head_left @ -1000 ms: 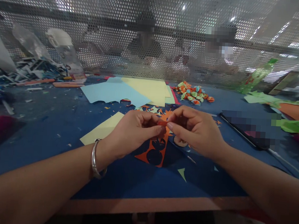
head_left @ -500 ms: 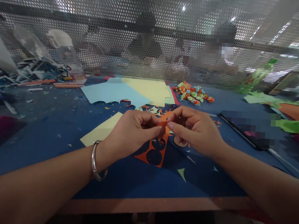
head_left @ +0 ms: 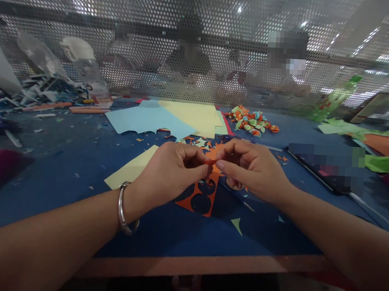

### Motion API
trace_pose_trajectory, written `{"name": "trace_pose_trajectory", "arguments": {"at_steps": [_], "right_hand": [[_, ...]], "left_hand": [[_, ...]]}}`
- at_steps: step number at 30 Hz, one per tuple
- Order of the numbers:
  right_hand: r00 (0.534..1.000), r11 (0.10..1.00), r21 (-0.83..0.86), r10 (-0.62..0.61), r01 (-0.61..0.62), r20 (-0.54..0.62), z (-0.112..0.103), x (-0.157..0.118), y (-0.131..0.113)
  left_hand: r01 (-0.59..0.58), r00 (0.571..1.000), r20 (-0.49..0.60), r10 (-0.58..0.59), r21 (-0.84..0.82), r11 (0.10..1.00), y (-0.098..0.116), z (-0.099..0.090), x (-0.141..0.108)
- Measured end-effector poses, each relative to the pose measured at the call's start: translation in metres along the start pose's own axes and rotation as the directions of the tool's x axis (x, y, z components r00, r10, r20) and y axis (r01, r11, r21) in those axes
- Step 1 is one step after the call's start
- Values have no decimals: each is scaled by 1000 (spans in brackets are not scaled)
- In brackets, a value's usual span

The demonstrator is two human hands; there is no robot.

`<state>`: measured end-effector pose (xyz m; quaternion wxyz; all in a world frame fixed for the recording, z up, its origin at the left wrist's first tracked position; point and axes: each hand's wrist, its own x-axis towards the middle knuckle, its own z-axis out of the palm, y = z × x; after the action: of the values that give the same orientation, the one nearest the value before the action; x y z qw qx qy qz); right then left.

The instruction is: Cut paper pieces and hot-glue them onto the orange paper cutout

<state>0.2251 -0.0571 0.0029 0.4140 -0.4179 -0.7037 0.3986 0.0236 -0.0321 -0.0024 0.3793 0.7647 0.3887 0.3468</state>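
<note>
2 bare hands pinch 1 small folded orange paper piece above the middle of a blue table.
The left hand, with a silver metal bangle on its wrist, grips the piece's left end between thumb and forefinger; the right hand has thumb and forefinger closed at its right end. Just below lies an orange paper sheet with round cut-outs; a pale yellow paper sheet lies to the left. On the far side, right of centre, sits a pile of small folded orange, green and blue paper pieces; a black phone lies at right.
</note>
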Motion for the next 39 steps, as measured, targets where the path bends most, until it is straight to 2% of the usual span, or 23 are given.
{"name": "trace_pose_trajectory", "arguments": {"at_steps": [5, 11, 16, 30, 35, 39], "right_hand": [[1000, 999, -43, 3, -3, -17, 0, 0, -1], [999, 1000, -23, 12, -13, -32, -1, 0, 0], [999, 999, 6, 41, -40, -31, -1, 0, 0], [993, 994, 8, 113, -113, -17, -1, 0, -4], [995, 995, 21, 101, -101, 2, -1, -1, -6], [996, 996, 22, 91, -92, 4, 0, -2, -10]], "left_hand": [[-12, 1000, -22, 13, 17, 1000, -1, 0, 0], [110, 992, 85, -96, -183, 977, -1, -1, 1], [160, 986, 97, -139, -265, 951, 1, 0, 0], [36, 997, 71, -33, -51, 998, 0, -2, 0], [-33, 998, 61, 30, 39, 999, 5, -5, -3], [-20, 995, 98, 16, 36, 999, 9, -7, -3]]}}
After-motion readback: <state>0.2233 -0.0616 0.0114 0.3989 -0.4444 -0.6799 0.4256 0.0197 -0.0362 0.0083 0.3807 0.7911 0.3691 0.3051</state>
